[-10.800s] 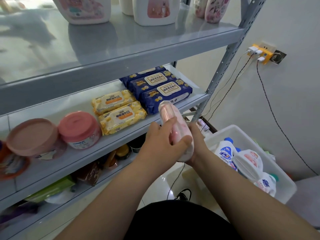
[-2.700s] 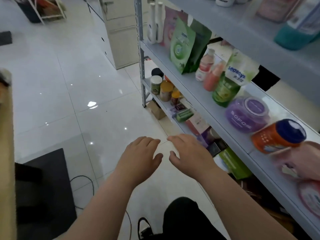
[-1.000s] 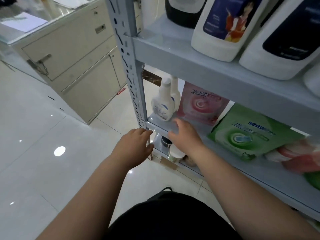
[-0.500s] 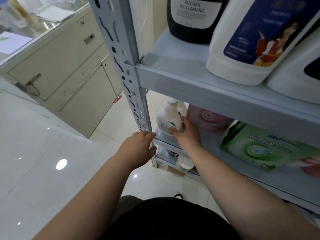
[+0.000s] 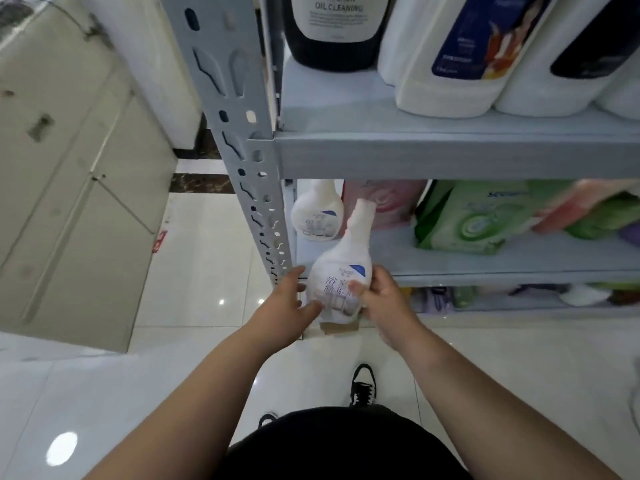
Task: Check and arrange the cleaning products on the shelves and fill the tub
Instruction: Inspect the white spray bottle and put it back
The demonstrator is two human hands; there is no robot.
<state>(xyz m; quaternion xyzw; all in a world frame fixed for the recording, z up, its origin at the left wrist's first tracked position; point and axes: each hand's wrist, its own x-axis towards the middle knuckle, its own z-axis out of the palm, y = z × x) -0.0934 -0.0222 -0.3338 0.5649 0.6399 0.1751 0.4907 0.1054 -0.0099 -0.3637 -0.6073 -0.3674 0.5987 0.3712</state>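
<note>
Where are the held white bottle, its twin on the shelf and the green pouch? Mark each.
Held white bottle point(image 5: 341, 277): head view, labelled belly.
Twin white bottle point(image 5: 317, 216): head view, rounded body.
Green pouch point(image 5: 464, 223): head view, printed front.

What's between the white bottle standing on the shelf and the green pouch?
In the head view, a pink pouch stands between the standing bottle and the green pouch; the neck of the held bottle crosses in front of that gap.
</note>
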